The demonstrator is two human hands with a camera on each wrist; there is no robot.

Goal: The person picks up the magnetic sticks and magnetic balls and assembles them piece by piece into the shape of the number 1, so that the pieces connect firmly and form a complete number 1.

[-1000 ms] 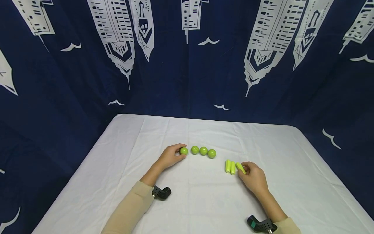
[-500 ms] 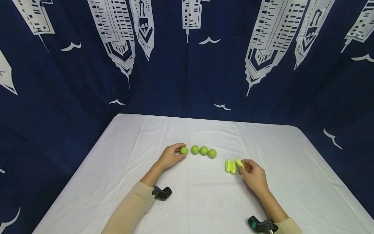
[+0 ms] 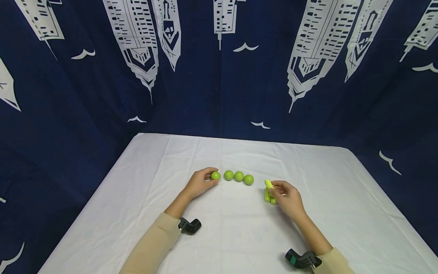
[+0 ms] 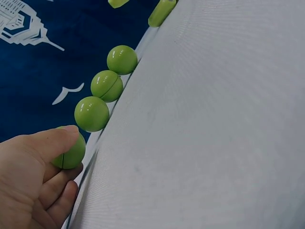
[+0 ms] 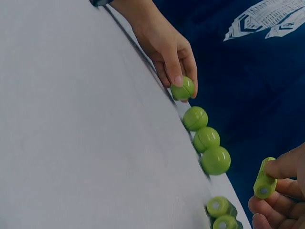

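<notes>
Both hands are working along the row of green balls (image 3: 238,177) on the white tablecloth (image 3: 239,236). Her left hand (image 3: 200,182) is pinching the end ball (image 3: 215,176) at the row's left end. Just right of the row, the right hand (image 3: 287,198) is gripping a short yellow-green cylinder (image 3: 269,184), lifted and tilted above two like cylinders (image 3: 268,198) lying side by side, long axes pointing away from her.

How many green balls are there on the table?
4, in a row on the white table: the end ball held by the left hand, then three free balls beside it.
</notes>
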